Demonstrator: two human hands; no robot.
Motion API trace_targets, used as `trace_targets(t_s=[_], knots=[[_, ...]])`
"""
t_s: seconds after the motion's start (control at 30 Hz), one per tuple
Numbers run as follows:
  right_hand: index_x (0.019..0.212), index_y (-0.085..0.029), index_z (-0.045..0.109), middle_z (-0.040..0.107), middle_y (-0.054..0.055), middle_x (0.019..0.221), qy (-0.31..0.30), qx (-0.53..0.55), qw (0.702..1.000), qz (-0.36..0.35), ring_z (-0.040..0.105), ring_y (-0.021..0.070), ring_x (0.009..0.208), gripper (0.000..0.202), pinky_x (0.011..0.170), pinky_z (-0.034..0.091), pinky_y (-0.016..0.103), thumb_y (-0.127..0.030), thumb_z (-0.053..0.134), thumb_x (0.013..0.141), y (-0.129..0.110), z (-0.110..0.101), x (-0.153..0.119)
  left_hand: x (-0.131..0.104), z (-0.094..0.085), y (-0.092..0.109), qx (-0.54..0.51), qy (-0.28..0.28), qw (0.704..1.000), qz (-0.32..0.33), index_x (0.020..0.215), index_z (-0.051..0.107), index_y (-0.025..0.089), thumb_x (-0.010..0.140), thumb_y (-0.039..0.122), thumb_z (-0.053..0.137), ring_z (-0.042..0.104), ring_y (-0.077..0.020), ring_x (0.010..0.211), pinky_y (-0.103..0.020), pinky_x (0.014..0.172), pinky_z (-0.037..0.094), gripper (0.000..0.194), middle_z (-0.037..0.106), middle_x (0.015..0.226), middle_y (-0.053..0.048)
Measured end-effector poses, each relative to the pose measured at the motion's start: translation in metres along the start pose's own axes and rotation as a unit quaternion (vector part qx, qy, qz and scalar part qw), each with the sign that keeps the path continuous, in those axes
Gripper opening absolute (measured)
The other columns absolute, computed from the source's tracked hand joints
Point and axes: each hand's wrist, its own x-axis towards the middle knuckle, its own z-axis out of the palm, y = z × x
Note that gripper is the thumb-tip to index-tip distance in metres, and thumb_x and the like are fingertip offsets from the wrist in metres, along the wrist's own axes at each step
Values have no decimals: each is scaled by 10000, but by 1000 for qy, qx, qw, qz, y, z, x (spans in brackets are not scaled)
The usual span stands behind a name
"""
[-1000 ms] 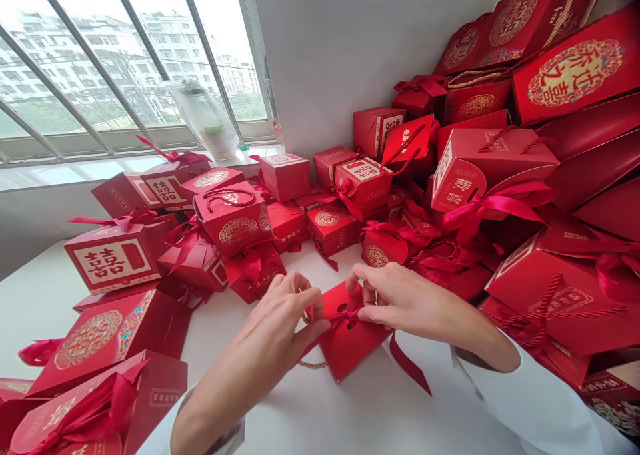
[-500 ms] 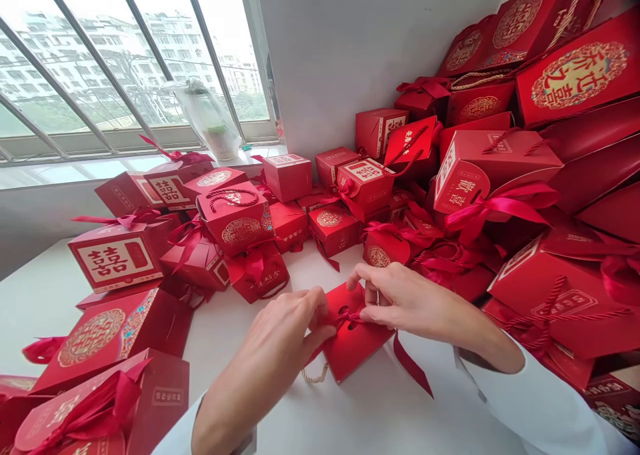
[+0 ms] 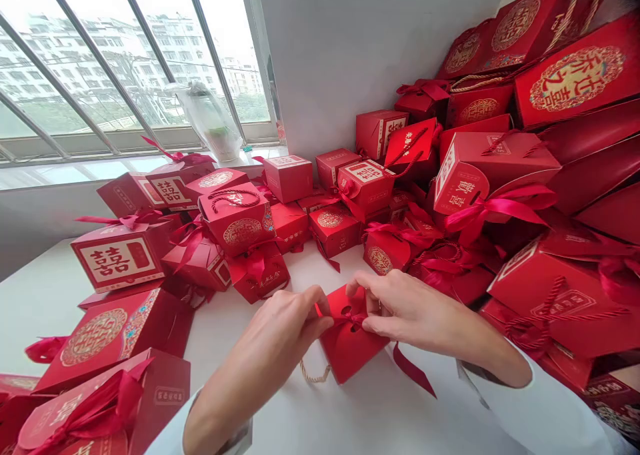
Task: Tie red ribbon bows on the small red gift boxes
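A small red box stands tilted on the white table in front of me, with a knotted dark red ribbon at the holes in its top. On the box's left side, my left hand pinches the ribbon between thumb and fingers. My right hand is closed on the ribbon on the other side of the knot. One ribbon tail hangs onto the table at the right. A cream twisted cord loops out at the box's lower left.
Red boxes with ribbons are piled at the left, behind and at the right. A plastic-wrapped cup stands on the sill by the barred window. The white table shows near me.
My left hand has shifted slightly left, the ribbon still in its fingers. My right hand has moved a little down, and the ribbon knot looks drawn in more tightly.
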Motion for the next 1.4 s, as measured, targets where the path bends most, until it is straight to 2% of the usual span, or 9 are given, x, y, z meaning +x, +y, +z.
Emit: trace_targets(t_s=[0.1, 0.2, 0.27, 0.4, 0.57, 0.83, 0.97, 1.2, 1.4], knots=[[757, -218, 401, 570, -71, 627, -1, 1, 1000, 1, 494, 105, 561, 135, 485, 265, 215, -175, 528, 774, 0, 1, 0, 2, -2, -4, -12, -26, 999, -28, 721, 547, 194, 878, 370, 481, 439, -122, 614, -216, 556, 313, 245, 514, 628, 28], [770, -216, 421, 579, -65, 632, 4, 4, 1000, 2, 502, 109, 573, 128, 496, 270, 216, -162, 537, 762, 1, 0, 1, 6, -7, -3, -58, -97, 992, -49, 628, 536, 184, 854, 363, 518, 350, -92, 516, -207, 480, 247, 289, 444, 530, 51], [827, -220, 463, 583, -64, 629, 13, 11, 1000, 1, 508, 113, 579, 117, 508, 277, 218, -145, 528, 765, 2, -1, 3, 10, -9, -2, -94, -117, 987, -58, 590, 521, 176, 845, 342, 525, 294, -76, 473, -204, 450, 216, 305, 394, 490, 64], [985, -231, 513, 595, -59, 651, 51, 42, 998, 1, 529, 125, 607, 216, 539, 313, 221, -143, 523, 788, 4, -7, 6, 13, -13, 5, -173, -93, 979, -61, 613, 577, 170, 830, 353, 546, 336, -58, 465, -172, 457, 260, 286, 449, 501, 68], [1030, -233, 511, 616, -56, 699, 79, 95, 992, -12, 553, 120, 619, 225, 573, 374, 220, -164, 530, 816, 6, -15, 6, 13, -16, 9, -219, -55, 973, -53, 677, 655, 169, 815, 363, 561, 410, -68, 516, -156, 488, 311, 256, 556, 568, 46], [991, -226, 520, 601, -50, 681, 43, 60, 997, -7, 546, 131, 643, 189, 560, 349, 225, -183, 535, 808, 19, -9, 10, 21, -7, 1, -177, -119, 975, -62, 657, 677, 153, 771, 297, 569, 406, -78, 534, -149, 452, 296, 213, 532, 603, 20], [993, -227, 519, 590, -52, 662, 34, 64, 997, -4, 546, 134, 636, 193, 554, 343, 224, -184, 527, 804, 23, -8, 12, 22, -7, -3, -189, -150, 968, -71, 697, 674, 156, 782, 325, 544, 363, -73, 496, -156, 424, 276, 229, 493, 577, 29], [981, -219, 523, 590, -54, 655, 79, 38, 996, 7, 528, 128, 614, 228, 540, 321, 225, -144, 519, 765, 23, -4, 18, 22, -7, -2, -173, -137, 972, -80, 631, 568, 158, 799, 310, 513, 299, -60, 463, -171, 425, 236, 233, 438, 535, 55], [976, -213, 535, 595, -46, 646, 75, 44, 996, 5, 534, 138, 621, 233, 534, 317, 227, -141, 516, 755, 25, -3, 21, 22, -8, 3, -144, -130, 977, -87, 626, 552, 160, 802, 321, 512, 324, -69, 490, -174, 453, 268, 243, 474, 568, 46]])
